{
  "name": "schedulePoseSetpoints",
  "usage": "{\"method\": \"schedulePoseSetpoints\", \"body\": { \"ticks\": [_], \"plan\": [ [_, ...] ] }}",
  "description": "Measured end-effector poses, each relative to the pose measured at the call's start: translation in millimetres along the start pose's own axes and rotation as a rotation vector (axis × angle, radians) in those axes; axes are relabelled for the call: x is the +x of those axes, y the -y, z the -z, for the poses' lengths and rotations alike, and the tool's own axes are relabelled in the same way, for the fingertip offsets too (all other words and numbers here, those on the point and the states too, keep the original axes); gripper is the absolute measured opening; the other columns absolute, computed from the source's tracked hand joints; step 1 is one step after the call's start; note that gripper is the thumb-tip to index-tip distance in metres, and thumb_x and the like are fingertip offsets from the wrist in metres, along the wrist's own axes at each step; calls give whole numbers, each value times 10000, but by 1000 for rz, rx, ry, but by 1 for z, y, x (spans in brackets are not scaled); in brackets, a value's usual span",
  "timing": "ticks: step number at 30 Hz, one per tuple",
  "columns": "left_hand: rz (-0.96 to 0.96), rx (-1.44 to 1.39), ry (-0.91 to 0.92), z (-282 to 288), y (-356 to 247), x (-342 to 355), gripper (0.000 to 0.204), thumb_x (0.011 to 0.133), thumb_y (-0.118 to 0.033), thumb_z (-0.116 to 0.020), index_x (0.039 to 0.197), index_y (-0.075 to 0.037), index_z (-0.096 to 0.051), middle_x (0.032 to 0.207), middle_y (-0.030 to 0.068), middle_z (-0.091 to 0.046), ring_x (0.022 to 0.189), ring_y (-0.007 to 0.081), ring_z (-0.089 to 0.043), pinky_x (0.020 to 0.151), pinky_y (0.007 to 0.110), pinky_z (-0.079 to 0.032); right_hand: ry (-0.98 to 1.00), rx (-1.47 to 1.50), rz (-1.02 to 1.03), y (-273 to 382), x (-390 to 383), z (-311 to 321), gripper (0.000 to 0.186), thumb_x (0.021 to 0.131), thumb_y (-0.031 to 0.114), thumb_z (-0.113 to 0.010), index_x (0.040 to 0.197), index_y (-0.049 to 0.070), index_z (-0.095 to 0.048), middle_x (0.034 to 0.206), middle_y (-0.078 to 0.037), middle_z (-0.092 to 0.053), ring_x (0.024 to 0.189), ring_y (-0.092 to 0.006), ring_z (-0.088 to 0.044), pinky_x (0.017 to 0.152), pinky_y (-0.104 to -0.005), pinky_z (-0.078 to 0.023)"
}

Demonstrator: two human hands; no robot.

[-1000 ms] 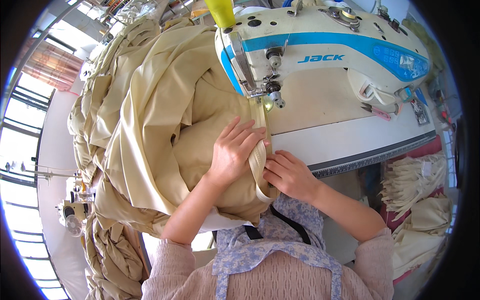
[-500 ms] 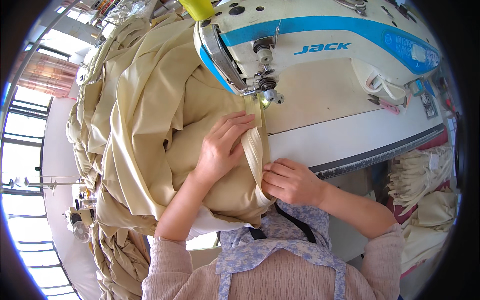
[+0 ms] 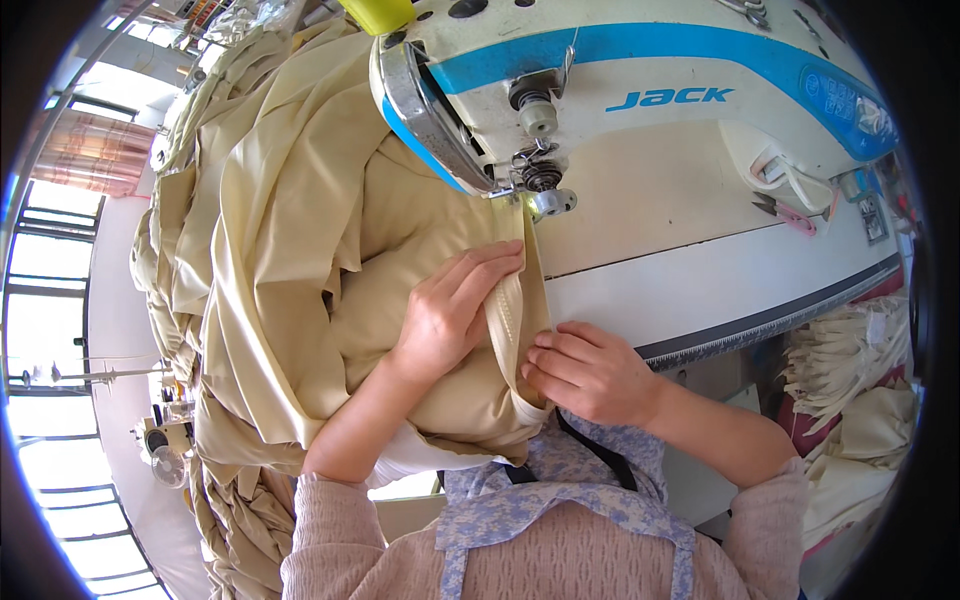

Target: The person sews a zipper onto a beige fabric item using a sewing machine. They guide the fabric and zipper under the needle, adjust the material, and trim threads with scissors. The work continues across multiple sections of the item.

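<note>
Beige fabric (image 3: 400, 260) lies bunched on the bed of a white and blue sewing machine (image 3: 640, 60). Its right edge runs under the presser foot area (image 3: 512, 190); the needle itself is too small to make out. Along that edge is a pale ribbed strip that looks like zipper tape (image 3: 508, 310). My left hand (image 3: 450, 310) lies on the fabric with outstretched fingers, their tips over the strip just in front of the foot. Closer to my body, my right hand (image 3: 590, 375) pinches the fabric edge beside the strip, fingers closed.
Pink-handled thread snips (image 3: 785, 214) rest on the table right of the machine. A dark measuring ruler (image 3: 770, 312) borders the table's front edge. Bundled cream pieces (image 3: 835, 350) sit at right, and a large fabric heap (image 3: 230, 180) fills the left. A yellow object (image 3: 380, 14) tops the machine.
The strip, which bulged in a wider fold between my hands, now lies narrower along the fabric edge. My left fingertips have come over it. The whole view has shifted slightly.
</note>
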State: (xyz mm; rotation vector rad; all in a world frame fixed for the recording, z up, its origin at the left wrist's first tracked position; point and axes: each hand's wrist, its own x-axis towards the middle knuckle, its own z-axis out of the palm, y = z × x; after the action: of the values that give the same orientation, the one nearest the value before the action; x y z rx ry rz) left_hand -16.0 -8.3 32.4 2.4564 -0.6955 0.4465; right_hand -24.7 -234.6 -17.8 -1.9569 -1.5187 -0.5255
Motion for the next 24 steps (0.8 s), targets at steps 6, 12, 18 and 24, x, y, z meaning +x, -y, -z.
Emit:
{"method": "schedulePoseSetpoints", "body": {
  "ticks": [6, 12, 18, 24],
  "plan": [
    [-99, 86, 36, 2, 6, 12, 283, 775, -24, -701, 1057, -45, -713, 1097, 47, -742, 1050, 256, -694, 941, 411, -511, -33, 20, -18, 1, -4, 1, 131, 839, 154, -669, 934, 77, -715, 1003, -19, -697, 1058, -193, -660, 862, -323, -515],
    [-200, 229, 54, -6, 5, 8, 271, 751, -81, -728, 1021, -56, -706, 1074, 40, -735, 1069, 220, -687, 1018, 475, -478, -32, 22, -11, -1, -4, 2, 159, 829, 156, -700, 966, 82, -731, 1021, -18, -710, 1046, -188, -670, 824, -317, -505],
    [-254, 263, 24, -13, 11, 6, 228, 766, -101, -730, 988, -59, -694, 1011, 33, -729, 1011, 187, -707, 1011, 455, -487, -3, 61, -50, 1, -1, 5, 170, 800, 152, -734, 955, 83, -734, 994, -22, -715, 1035, -189, -688, 820, -318, -501],
    [-306, 307, -11, -16, 31, 12, 206, 773, -104, -713, 970, -51, -681, 980, 33, -719, 946, 172, -706, 969, 421, -496, 11, 50, -133, -4, 12, 0, 186, 774, 145, -730, 946, 74, -733, 954, -28, -712, 999, -196, -700, 817, -326, -506]
  ]
}}
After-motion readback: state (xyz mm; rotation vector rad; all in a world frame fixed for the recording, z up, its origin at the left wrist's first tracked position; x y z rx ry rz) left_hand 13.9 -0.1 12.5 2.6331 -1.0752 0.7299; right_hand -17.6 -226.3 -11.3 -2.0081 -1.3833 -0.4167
